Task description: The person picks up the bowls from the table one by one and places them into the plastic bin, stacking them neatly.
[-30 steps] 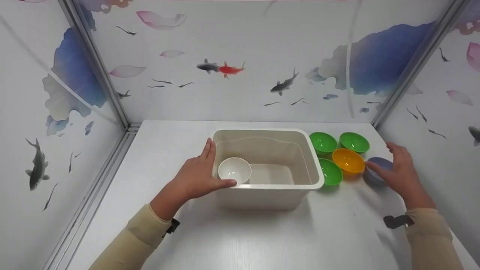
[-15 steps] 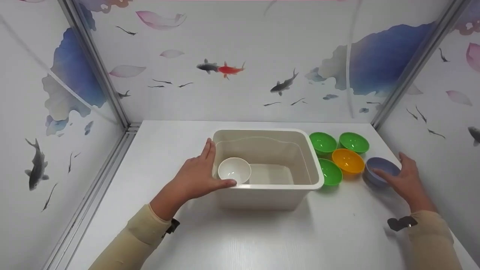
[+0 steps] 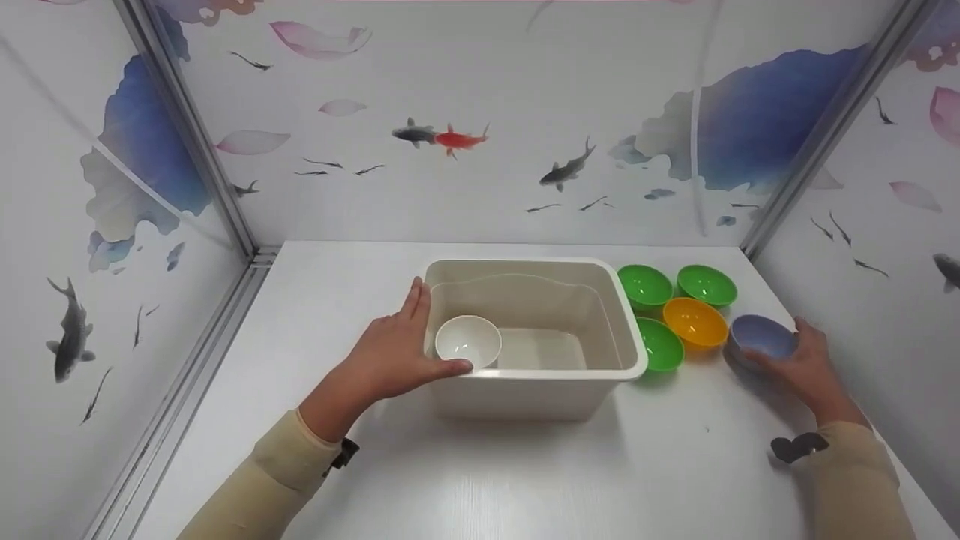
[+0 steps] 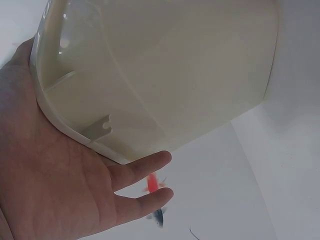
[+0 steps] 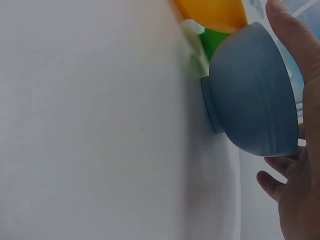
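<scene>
Against the near-left corner of a cream plastic bin [image 3: 517, 394] lies my left hand [image 3: 390, 352], its thumb along the front rim and its straight fingers on the outer left side. In the left wrist view, the palm meets the bin's rim and two fingers [image 4: 145, 202] extend past the wall. A small white bowl [image 3: 469, 339] sits inside the bin at the left. On the right, my right hand [image 3: 806, 367] holds a blue-grey bowl [image 3: 761, 334] by its rim, with the thumb over the inside and fingers outside. The right wrist view shows the blue-grey bowl [image 5: 255, 95] upright, close over the table.
An orange bowl [image 3: 695, 322] stands just left of the blue-grey one. Around it are green bowls: one [image 3: 645, 285] by the bin's far-right corner, another [image 3: 707, 285] behind, a third [image 3: 660, 345] beside the bin. Printed wall panels [image 3: 480, 195] enclose the white table [image 3: 495, 480].
My right hand has drawn back to the near-right side of the blue-grey bowl, uncovering it, and its thumb has come over the rim. The left hand and bin have stayed put.
</scene>
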`<action>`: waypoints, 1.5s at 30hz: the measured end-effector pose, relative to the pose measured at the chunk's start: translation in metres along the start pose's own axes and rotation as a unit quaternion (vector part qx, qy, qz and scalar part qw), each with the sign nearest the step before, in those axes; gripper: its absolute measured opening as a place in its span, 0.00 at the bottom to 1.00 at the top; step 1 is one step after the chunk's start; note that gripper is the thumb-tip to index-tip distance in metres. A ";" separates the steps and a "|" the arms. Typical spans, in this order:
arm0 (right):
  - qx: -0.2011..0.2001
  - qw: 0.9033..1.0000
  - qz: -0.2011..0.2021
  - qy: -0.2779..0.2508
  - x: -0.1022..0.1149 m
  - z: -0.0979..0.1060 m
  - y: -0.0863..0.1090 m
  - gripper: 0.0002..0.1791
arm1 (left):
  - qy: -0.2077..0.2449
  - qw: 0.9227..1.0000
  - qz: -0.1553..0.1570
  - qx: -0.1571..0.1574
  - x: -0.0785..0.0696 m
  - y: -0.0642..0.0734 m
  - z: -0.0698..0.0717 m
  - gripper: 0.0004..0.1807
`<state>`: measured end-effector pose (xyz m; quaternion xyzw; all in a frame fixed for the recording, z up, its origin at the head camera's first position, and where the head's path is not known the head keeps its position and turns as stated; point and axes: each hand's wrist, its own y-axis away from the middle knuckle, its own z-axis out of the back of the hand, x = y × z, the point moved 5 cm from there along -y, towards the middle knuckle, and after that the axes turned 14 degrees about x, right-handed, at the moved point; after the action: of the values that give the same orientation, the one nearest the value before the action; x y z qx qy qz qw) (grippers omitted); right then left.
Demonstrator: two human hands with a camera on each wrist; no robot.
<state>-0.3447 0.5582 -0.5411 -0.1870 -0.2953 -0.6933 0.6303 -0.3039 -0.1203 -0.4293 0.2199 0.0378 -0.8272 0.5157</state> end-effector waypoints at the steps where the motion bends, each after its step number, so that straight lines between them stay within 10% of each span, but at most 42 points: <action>1: 0.001 1.000 -0.001 0.000 -0.001 0.000 0.000 0.73 | 0.000 1.000 0.000 0.001 0.000 0.000 0.000 0.81; 45: 0.016 0.999 -0.004 -0.027 -0.004 -0.011 -0.001 0.74 | -0.003 1.000 0.003 0.005 0.000 0.000 0.000 0.81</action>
<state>-0.3436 0.5543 -0.5525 -0.1948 -0.3240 -0.6858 0.6219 -0.3039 -0.1204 -0.4294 0.2205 0.0315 -0.8261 0.5176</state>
